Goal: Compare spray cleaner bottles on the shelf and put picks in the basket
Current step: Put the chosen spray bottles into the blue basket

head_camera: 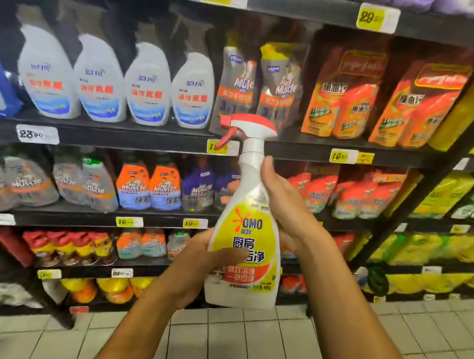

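I hold a white OMO spray bottle [245,234] with a yellow label and a red-and-white trigger head upright in front of the shelves. My left hand [204,267] grips its lower body, thumb lying across the label. My right hand [283,206] wraps the neck and shoulder from the right side. Behind it, white spray bottles [99,79] with red lettering stand in a row on the upper shelf. No basket is in view.
Black shelving [122,132] with yellow price tags holds Mr Muscle refill pouches [277,85], orange pouches [388,102] and smaller bottles [151,186] lower down. Yellow packs [442,198] fill the rack at right. White tiled floor [239,346] lies below.
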Demonstrator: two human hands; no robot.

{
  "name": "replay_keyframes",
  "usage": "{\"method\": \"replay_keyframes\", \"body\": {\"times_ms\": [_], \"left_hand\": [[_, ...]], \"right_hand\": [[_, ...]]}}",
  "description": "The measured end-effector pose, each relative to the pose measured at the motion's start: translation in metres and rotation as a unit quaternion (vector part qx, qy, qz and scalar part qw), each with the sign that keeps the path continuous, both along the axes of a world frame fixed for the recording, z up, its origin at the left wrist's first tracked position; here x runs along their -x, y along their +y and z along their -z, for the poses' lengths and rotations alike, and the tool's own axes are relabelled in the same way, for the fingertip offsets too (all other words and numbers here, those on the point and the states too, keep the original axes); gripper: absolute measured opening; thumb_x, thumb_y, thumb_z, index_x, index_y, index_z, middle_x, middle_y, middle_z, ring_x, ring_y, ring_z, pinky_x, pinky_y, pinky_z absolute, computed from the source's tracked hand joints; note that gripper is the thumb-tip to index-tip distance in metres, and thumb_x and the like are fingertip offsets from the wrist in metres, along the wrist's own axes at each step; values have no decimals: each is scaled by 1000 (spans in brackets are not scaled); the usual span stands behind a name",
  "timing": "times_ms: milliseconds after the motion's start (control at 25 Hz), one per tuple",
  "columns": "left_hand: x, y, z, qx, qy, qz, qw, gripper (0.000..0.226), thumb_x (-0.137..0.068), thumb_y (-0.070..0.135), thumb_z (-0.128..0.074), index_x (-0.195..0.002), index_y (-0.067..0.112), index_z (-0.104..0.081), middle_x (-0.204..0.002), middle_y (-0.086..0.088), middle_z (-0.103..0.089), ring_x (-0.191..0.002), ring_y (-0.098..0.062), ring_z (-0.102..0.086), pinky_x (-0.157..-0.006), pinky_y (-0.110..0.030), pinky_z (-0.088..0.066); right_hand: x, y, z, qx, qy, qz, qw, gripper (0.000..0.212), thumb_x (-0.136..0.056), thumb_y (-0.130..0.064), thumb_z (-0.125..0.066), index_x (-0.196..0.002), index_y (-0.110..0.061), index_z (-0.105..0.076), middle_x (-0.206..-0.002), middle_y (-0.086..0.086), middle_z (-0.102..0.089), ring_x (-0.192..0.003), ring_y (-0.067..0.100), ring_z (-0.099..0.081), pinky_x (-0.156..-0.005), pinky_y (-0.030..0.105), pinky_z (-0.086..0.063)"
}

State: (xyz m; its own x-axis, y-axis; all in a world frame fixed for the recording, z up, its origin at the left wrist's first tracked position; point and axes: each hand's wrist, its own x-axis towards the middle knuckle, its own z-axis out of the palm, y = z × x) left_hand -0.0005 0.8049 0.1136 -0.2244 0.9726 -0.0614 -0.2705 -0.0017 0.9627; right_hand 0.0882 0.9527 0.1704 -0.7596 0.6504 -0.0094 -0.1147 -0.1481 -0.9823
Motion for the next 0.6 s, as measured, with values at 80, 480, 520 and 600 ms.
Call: {"method": "replay_keyframes", "body": {"times_ms": [80,480,520,600], "left_hand": [[-7,-1,1,17,2,-8,1000,38,-65,37,-80,-102,28,-75,-109,-10,-74,-98,-29,-72,-73,-32,-59],[-59,30,11,68,-75,-68,993,34,-64,42,-80,-94,26,-78,-103,-10,-76,-89,-26,-75,-66,-32,-59],[-61,33,12,68,-81,-71,992,33,-65,41,-80,-94,26,-78,-104,-10,-76,-89,-26,-74,-67,-32,-59],[-64,37,14,67,-76,-73,992,29,-69,39,-78,-95,26,-78,-104,-10,-76,-89,-26,-74,-67,-31,-59]], "right_hand": [[-7,4,12,95,26,-14,995,53,-79,-65,-60,-102,-20,-78,-118,25,-69,-111,41,-66,-94,57,-53],[-37,33,36,192,43,-44,979,42,-73,-54,-67,-96,-21,-79,-97,17,-75,-97,37,-72,-68,42,-60],[-39,36,36,192,40,-38,980,41,-72,-52,-69,-96,-20,-79,-95,18,-75,-94,37,-73,-65,41,-59],[-43,39,37,191,35,-29,981,46,-76,-50,-70,-107,-17,-73,-94,19,-75,-91,38,-73,-64,41,-59]]}}
